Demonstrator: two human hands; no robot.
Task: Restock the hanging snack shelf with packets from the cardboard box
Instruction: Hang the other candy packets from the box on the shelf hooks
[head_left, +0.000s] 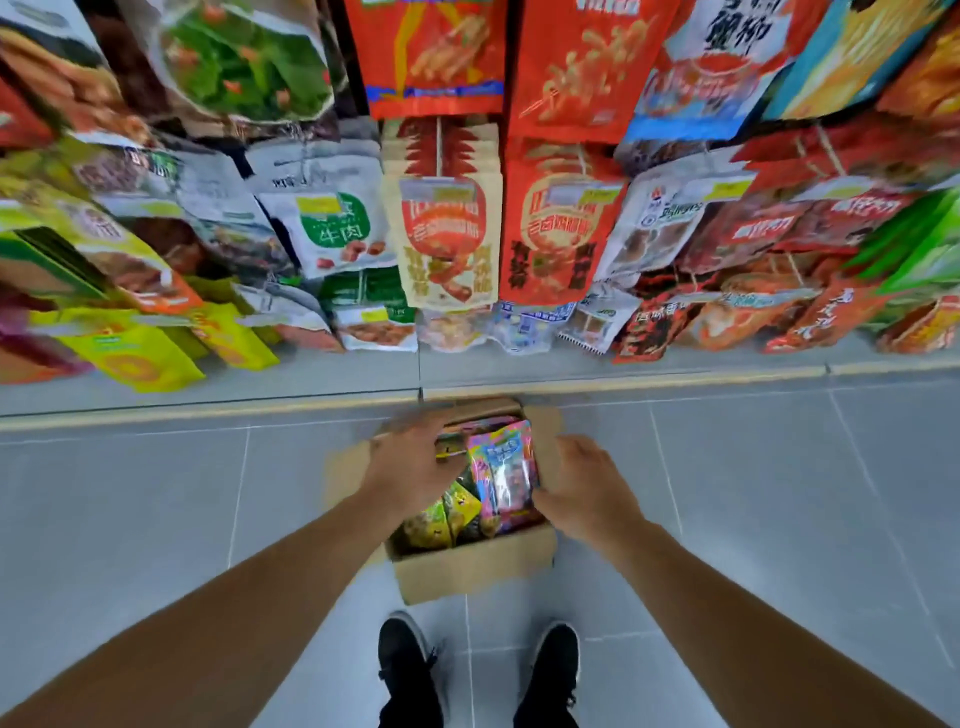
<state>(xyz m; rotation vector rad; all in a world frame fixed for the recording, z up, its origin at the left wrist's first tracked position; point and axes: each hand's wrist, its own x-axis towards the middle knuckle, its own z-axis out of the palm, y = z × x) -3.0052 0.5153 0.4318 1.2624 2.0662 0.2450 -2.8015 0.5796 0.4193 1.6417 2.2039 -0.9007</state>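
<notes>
An open cardboard box (470, 569) stands on the floor just ahead of my shoes. Inside it lie pink and blue snack packets (506, 467) and yellow-green ones (441, 514). My left hand (410, 462) reaches into the box's left side, its fingers blurred over the packets. My right hand (584, 486) grips the right edge of the pink and blue packets. Above the box hangs the snack shelf (447, 234), crowded with red, white and green packets on hooks.
Grey floor tiles (156, 509) spread to both sides of the box. The shelf's grey base with a yellow strip (208, 410) runs across just behind the box. My two black shoes (410, 670) stand right behind it.
</notes>
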